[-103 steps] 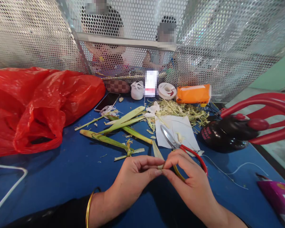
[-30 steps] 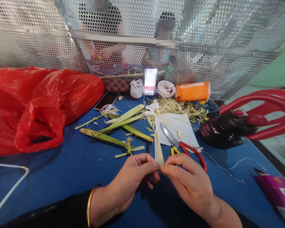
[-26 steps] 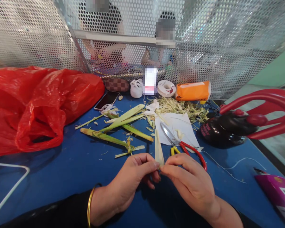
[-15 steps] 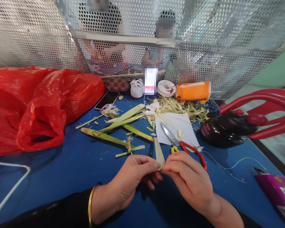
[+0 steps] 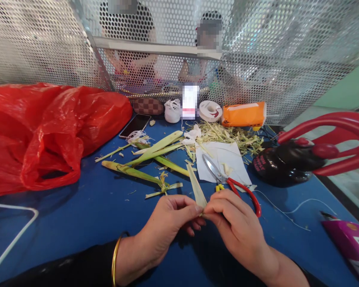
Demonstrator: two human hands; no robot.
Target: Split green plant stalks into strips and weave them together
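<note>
One pale leaf strip [image 5: 197,191] leans farther left than before.

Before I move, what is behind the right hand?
Behind the right hand, red-handled scissors and a yellow piece partly show; the hand covers the rest, so the yellow piece can't be identified.

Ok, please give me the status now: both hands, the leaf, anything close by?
Left hand, right hand: both pinching pale leaf at its near end. Leaf: narrow tip pointing away. Close by: scissors, just beyond right hand.
</note>
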